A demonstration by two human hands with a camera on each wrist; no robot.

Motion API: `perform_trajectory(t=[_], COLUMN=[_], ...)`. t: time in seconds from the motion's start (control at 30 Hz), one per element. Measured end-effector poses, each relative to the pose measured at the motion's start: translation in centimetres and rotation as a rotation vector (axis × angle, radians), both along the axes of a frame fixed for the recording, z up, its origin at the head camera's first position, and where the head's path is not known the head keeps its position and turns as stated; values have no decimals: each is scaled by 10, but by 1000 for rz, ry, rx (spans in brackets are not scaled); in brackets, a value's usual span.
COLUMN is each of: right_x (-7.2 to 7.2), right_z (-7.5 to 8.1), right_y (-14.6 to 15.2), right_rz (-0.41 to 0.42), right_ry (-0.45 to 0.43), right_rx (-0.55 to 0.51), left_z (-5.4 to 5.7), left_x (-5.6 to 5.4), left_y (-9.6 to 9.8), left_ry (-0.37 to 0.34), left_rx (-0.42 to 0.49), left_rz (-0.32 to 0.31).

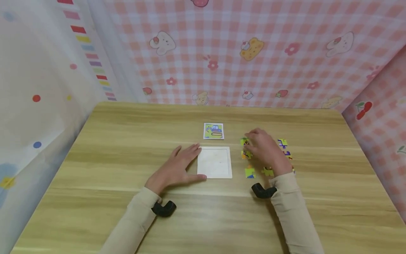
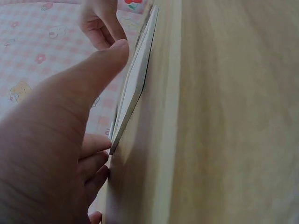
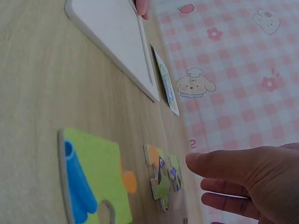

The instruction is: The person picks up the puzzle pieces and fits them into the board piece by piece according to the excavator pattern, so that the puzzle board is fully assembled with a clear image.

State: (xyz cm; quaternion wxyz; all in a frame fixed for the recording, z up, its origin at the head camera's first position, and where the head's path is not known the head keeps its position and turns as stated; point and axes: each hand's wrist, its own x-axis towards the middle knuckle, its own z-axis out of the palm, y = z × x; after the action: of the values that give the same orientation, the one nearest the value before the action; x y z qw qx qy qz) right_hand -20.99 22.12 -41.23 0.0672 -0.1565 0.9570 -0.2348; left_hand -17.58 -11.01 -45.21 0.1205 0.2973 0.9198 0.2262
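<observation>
A white square puzzle tray [image 1: 214, 162] lies on the wooden table, its inside bare. My left hand [image 1: 178, 167] spans the tray's left side, with the forefinger touching near the upper corner and the thumb near the lower one. Over the nearest column of jigsaw pieces hovers my right hand [image 1: 264, 147], thumb and fingers apart. No piece shows between them in the right wrist view. Below its fingertips are a green piece [image 1: 243, 141] and a green-orange piece [image 1: 246, 155]. A green piece with a blue shape [image 3: 93, 177] lies closer to the wrist.
Behind the tray lies a small picture card [image 1: 213, 131] showing a digger-like vehicle. More pieces lie to the right, among them a yellow-and-purple piece [image 1: 282, 143] and a green piece [image 1: 268, 171], partly behind the right arm. A pink checked cloth [image 1: 228, 70] hangs at the table's back edge.
</observation>
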Motion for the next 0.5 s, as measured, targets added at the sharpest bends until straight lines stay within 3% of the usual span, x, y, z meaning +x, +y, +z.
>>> perform_trajectory(t=[0.5], right_x=[-9], right_z=[-9], right_y=[-3], right_rz=[8], right_ry=[-17], right_rx=[34], left_z=[-7], left_x=[2], left_y=[0], left_ry=[61], left_rx=[46], left_rz=[-5])
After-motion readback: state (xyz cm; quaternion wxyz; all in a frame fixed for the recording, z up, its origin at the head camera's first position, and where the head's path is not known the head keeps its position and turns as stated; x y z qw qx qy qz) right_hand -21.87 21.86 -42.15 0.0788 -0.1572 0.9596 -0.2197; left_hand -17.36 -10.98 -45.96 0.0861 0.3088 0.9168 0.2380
